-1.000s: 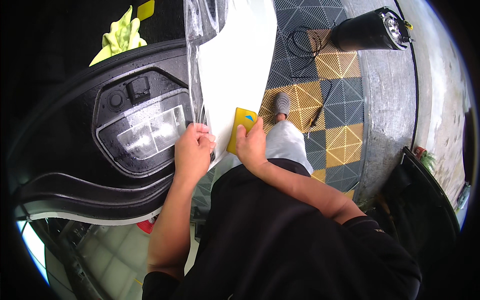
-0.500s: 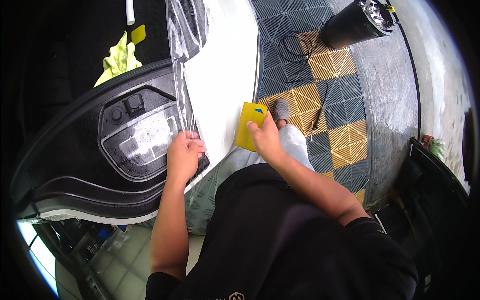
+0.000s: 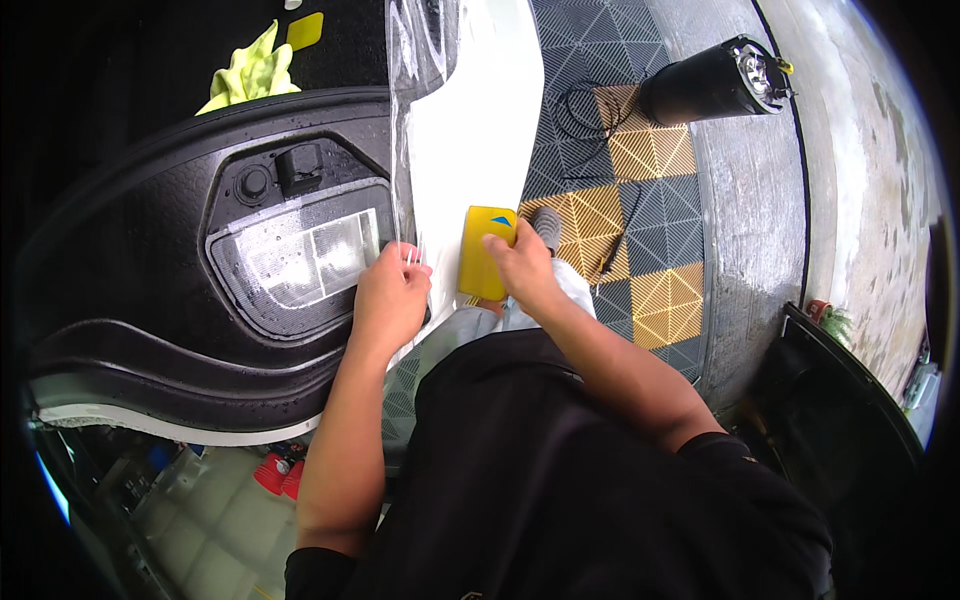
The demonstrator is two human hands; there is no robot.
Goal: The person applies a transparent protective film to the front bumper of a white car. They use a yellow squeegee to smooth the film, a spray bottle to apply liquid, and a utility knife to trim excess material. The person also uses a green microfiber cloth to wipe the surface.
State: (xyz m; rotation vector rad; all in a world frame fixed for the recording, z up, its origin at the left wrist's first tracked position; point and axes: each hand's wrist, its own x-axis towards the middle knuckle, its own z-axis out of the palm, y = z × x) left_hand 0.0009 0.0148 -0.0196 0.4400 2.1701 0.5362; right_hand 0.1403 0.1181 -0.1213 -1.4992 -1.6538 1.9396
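Observation:
A glossy white vehicle panel (image 3: 485, 110) runs down the middle, with wrinkled clear film (image 3: 403, 120) along its left edge. My left hand (image 3: 393, 300) is closed, its thumb and fingers pinching the film near the panel's lower end. In my right hand (image 3: 530, 268) is a flat yellow squeegee (image 3: 480, 260) with a small blue mark, thumb pressed on its face. The squeegee stands upright over the panel's right edge; whether it touches the panel I cannot tell. Left of my left hand lies a black trim piece (image 3: 120, 260) with water drops and a ribbed, shiny inset (image 3: 300, 260).
A lime cloth (image 3: 250, 72) and a second yellow card (image 3: 305, 31) lie on the dark surface at upper left. A black cylindrical tank (image 3: 700, 85) with a hose (image 3: 580, 115) stands on grey and yellow floor tiles (image 3: 665, 300). Red shoes (image 3: 272, 474) show at lower left.
The view has shifted, bringing the trim lower and larger in the picture. My right hand and the squeegee have come closer to my left hand, overlapping the white panel's edge. Red shoes now show.

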